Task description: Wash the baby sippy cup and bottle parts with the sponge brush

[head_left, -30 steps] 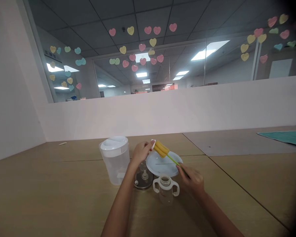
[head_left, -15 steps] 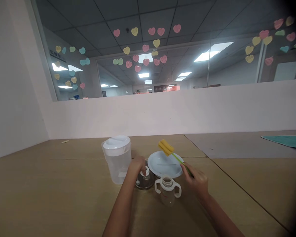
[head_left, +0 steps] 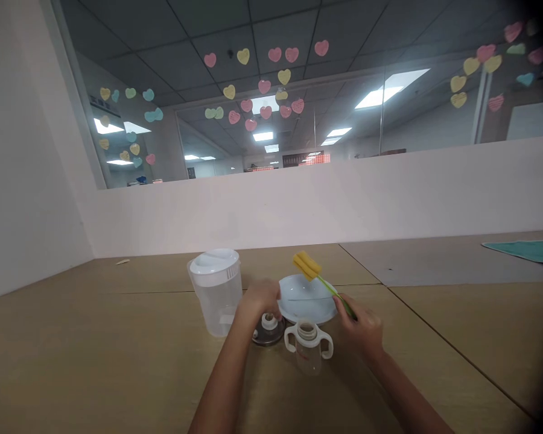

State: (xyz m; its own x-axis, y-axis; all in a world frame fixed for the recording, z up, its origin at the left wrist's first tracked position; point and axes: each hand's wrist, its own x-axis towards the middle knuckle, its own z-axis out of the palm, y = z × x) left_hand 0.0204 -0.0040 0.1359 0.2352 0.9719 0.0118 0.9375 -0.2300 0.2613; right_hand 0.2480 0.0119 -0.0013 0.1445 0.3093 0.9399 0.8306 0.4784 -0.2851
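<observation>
My right hand (head_left: 362, 325) is closed round the green handle of a brush with a yellow sponge head (head_left: 306, 266), held above a white bowl (head_left: 305, 301). My left hand (head_left: 262, 298), slightly blurred, hovers over a dark round tray (head_left: 270, 339) that bears a small white ring-like part (head_left: 269, 322); its fingertips are too smeared to tell their pose. Between my hands stands a clear bottle (head_left: 308, 355) with two white handles and an open top. A clear pitcher with a white lid (head_left: 217, 295) is left of my left hand.
The wooden table (head_left: 117, 349) meets a low white wall (head_left: 276, 211) at its back, under a window with heart-shaped notes. A teal cloth (head_left: 529, 250) lies at the far right, and a small flat piece (head_left: 122, 262) at the back left.
My left hand has lifted off the small white part on the tray and shifted slightly right, towards the bowl. The brush in my right hand has risen a little.
</observation>
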